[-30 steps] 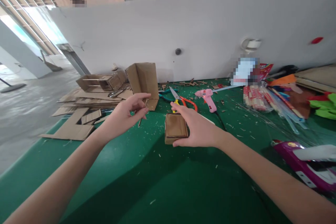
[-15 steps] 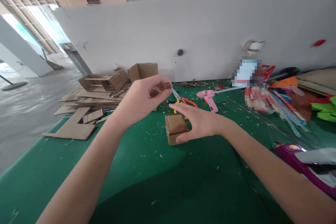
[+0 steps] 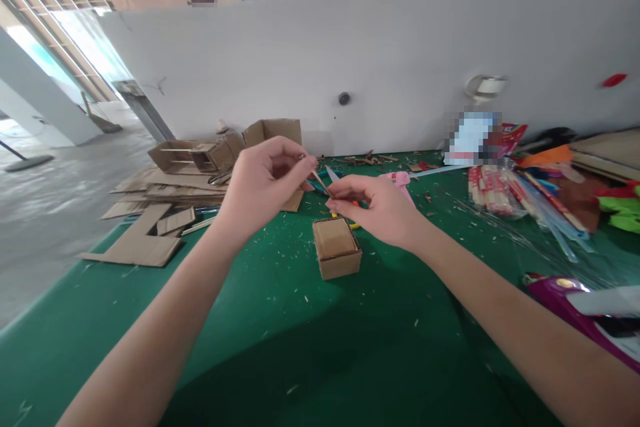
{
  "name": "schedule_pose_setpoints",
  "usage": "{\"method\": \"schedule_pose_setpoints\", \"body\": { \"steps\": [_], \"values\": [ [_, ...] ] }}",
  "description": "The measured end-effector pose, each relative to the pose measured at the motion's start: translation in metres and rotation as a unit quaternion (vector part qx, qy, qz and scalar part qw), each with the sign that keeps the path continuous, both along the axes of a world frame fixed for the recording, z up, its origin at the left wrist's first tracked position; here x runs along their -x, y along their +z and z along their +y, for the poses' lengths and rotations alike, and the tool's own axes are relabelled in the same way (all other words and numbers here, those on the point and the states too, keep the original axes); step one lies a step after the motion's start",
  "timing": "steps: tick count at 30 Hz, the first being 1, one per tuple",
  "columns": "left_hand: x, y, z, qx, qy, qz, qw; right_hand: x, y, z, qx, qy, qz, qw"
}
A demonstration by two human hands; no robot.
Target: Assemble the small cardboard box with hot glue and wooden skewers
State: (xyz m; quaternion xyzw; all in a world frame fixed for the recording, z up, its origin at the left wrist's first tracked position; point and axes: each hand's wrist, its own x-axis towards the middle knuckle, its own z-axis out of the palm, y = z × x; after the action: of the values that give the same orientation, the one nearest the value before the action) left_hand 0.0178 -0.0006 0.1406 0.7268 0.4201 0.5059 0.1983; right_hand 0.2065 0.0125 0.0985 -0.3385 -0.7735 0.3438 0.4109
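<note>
Head view. The green table (image 3: pixel 350 347) fills the frame from 3 through 6 to 9 o'clock, and a grey partition (image 3: pixel 400 47) closes it off at 12 o'clock. Flat cardboard offcuts (image 3: pixel 165 200) lie at 9 to 10 o'clock, with an open carton behind them.

The left hand (image 3: pixel 263 183) and right hand (image 3: pixel 385 210) meet at centre, raised above the table. Each pinches one end of a thin stick (image 3: pixel 319 181) between thumb and fingertips. The stick slants from 11 o'clock at the left hand to 5 o'clock at the right.

A small closed box (image 3: pixel 336 248) rests on the table just at 6 o'clock of the stick, touched by neither hand.

**Handling (judged):** the stick looks light and stiff but likely to snap. It seems best held near its ends with a light pinch, not bent.

**Obscured:**
- The right hand covers most of the pink glue gun (image 3: pixel 400 178) and the scissors (image 3: pixel 331 173), of which only a blade tip shows.
- How far the stick runs inside either grip cannot be seen.
- A purple object (image 3: pixel 580 307) at 4 o'clock is cut off by the frame edge.
- The packets (image 3: pixel 487 187) at 2 o'clock are too blurred to identify.
</note>
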Motion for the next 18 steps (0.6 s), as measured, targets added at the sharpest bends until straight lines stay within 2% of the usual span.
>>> {"method": "schedule_pose_setpoints", "body": {
  "steps": [3, 9, 13, 18],
  "values": [
    [0.008, -0.001, 0.010, 0.001, 0.014, -0.069, 0.998, -0.005, 0.002, 0.001, 0.016, 0.001, -0.012, 1.000],
    [0.021, -0.001, 0.025, 0.050, 0.038, -0.185, 0.981, -0.006, -0.003, 0.004, 0.030, -0.039, 0.002, 0.999],
    [0.017, -0.001, 0.020, 0.055, 0.035, -0.168, 0.984, 0.000, -0.003, 0.000, 0.038, -0.035, 0.037, 0.998],
    [0.004, -0.005, 0.013, 0.059, 0.019, -0.127, 0.990, 0.003, -0.003, -0.004, -0.022, -0.072, 0.005, 0.997]
  ]
}}
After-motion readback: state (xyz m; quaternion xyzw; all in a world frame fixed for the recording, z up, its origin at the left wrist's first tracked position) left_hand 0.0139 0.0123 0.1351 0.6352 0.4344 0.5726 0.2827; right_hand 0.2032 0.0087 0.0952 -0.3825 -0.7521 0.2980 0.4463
